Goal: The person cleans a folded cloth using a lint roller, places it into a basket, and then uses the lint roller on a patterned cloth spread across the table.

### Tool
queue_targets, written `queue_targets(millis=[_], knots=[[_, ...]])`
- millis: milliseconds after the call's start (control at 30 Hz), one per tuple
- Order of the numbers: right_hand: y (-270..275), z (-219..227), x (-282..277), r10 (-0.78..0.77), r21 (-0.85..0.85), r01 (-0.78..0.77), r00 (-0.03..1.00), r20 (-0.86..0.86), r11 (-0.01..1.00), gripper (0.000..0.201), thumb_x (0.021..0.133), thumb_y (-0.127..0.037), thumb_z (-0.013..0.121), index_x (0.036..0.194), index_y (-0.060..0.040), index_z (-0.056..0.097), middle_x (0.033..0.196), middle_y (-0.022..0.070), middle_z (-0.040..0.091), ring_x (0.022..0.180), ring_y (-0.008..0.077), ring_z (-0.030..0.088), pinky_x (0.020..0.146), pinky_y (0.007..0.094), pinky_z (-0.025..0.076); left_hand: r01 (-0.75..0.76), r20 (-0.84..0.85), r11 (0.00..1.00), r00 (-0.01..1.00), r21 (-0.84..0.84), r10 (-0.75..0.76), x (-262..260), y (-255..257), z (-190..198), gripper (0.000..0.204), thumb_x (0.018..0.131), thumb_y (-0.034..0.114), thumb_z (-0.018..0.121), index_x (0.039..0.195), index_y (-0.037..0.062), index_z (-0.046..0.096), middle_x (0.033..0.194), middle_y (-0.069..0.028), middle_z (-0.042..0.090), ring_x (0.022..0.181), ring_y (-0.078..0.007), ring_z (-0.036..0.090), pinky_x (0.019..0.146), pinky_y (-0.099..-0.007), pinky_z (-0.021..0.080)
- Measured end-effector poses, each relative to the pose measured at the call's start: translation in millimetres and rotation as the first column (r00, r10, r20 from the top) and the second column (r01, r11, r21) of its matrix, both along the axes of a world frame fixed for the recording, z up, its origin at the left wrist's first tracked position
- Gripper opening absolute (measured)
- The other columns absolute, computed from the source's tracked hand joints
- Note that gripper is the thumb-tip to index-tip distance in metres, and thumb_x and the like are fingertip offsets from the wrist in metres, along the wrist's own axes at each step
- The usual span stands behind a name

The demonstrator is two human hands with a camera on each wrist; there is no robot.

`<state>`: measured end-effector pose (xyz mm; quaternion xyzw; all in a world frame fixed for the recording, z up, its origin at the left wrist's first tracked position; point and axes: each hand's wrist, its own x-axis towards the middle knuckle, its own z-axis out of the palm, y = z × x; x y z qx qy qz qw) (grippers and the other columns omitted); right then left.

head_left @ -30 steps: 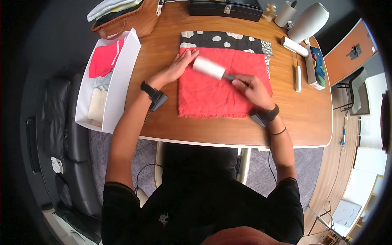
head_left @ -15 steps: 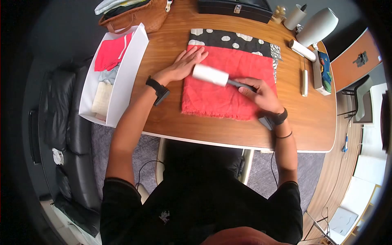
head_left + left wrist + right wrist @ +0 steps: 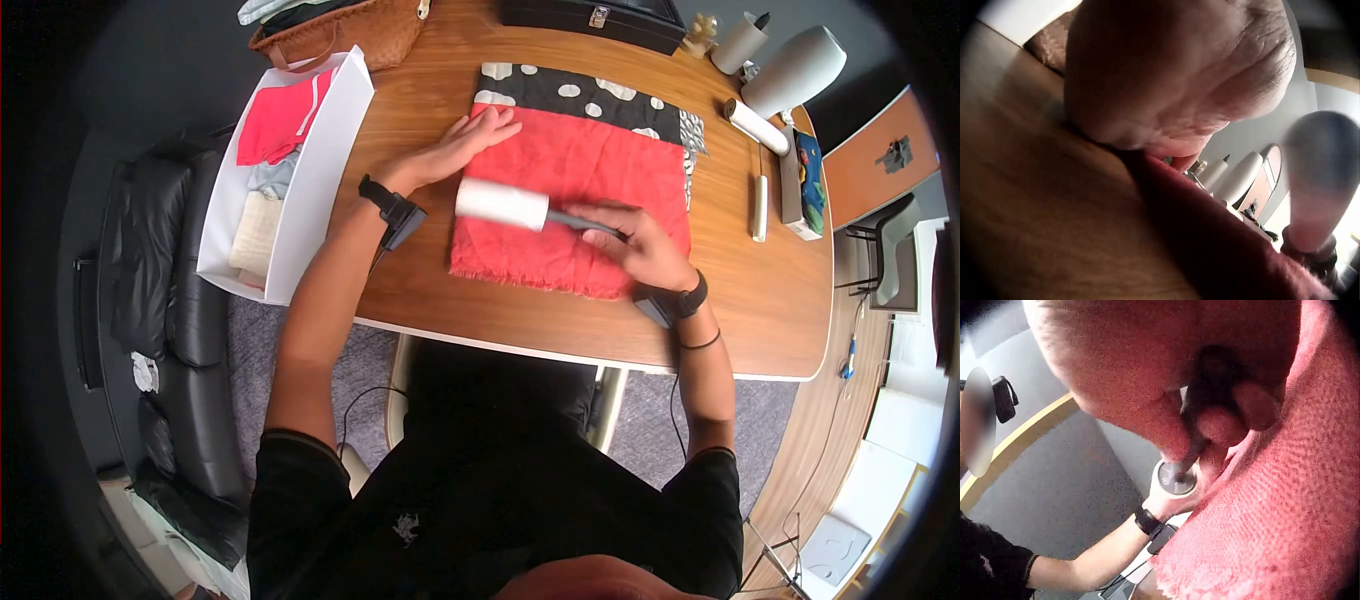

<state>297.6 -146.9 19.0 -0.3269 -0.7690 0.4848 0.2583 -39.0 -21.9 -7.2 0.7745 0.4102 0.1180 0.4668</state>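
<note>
A folded red cloth (image 3: 570, 260) with a fringed front edge and a black, white-spotted band (image 3: 545, 85) along its far side lies on the table. My right hand (image 3: 645, 245) grips the dark handle (image 3: 1213, 381) of a lint roller (image 3: 500, 205). Its white roll lies over the cloth's left part and reaches the left edge. In the right wrist view, fingers curl around that handle close over the red weave. My left hand (image 3: 455, 148) rests with extended fingers on the cloth's left edge; its heel shows against the wood in the left wrist view.
A white box (image 3: 330, 160) of folded clothes stands on the left, a brown woven bag (image 3: 375, 40) behind it. At the back sits a black case (image 3: 600, 25). To the right are a white vase (image 3: 795, 70), white rolls (image 3: 757, 127) and a small box (image 3: 797, 200).
The lint roller has moved toward the front edge of the cloth, along its left part, in my right hand. My left hand stays at the cloth's left edge. The head view has shifted slightly.
</note>
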Motion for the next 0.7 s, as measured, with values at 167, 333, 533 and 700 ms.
queue_targets(millis=[167,333,533,700], knots=[[1.5,2.1,0.8,0.14,0.087,-0.146,0.988,0.067,0.985,0.039,0.102,-0.002,0.07,0.141,0.0022,0.07,0.128,0.0235,0.076,0.118,0.0311,0.074,0.102,0.0381,0.054,-0.024,0.124,0.995,0.992,-0.1,0.036,-1.4,3.8,-1.1,0.109,0.103,0.087,0.004,0.17,0.009,0.04,0.185,-0.0089,0.017,0.172,-0.0234,-0.002,0.138,-0.0452,-0.003],[4.5,8.4,16.8,0.141,-0.097,-0.142,0.99,-0.012,0.985,0.039,0.101,-0.001,0.069,0.14,0.0027,0.07,0.132,0.0222,0.076,0.121,0.0314,0.072,0.104,0.0387,0.054,-0.001,0.169,0.993,0.985,-0.116,0.021,-5.6,10.7,-8.0,0.104,0.107,0.08,0.002,0.169,0.007,0.042,0.184,-0.0097,0.019,0.172,-0.0226,0.0,0.138,-0.0431,-0.002],[15.4,-0.5,30.9,-0.237,0.199,0.222,0.97,0.052,0.954,0.035,0.103,-0.004,0.069,0.137,0.0007,0.072,0.13,0.0236,0.076,0.119,0.0377,0.073,0.104,0.0431,0.055,-0.055,0.324,0.988,0.941,-0.142,0.099,-10.2,11.3,-25.2,0.092,0.114,0.069,0.005,0.17,0.0048,0.041,0.185,-0.01,0.017,0.171,-0.0257,0.006,0.138,-0.0414,-0.001],[16.8,-1.4,42.9,-0.492,0.399,0.423,0.867,0.082,0.813,0.032,0.102,-0.009,0.069,0.133,-0.0017,0.073,0.11,0.0286,0.075,0.101,0.0468,0.073,0.089,0.0484,0.058,0.061,-0.339,0.9,0.936,0.431,0.099,10.4,-9.1,-25.2,0.081,0.116,0.055,0.04,0.177,0.0066,0.017,0.184,-0.0227,0.007,0.171,-0.0397,0.001,0.137,-0.0528,0.007]])
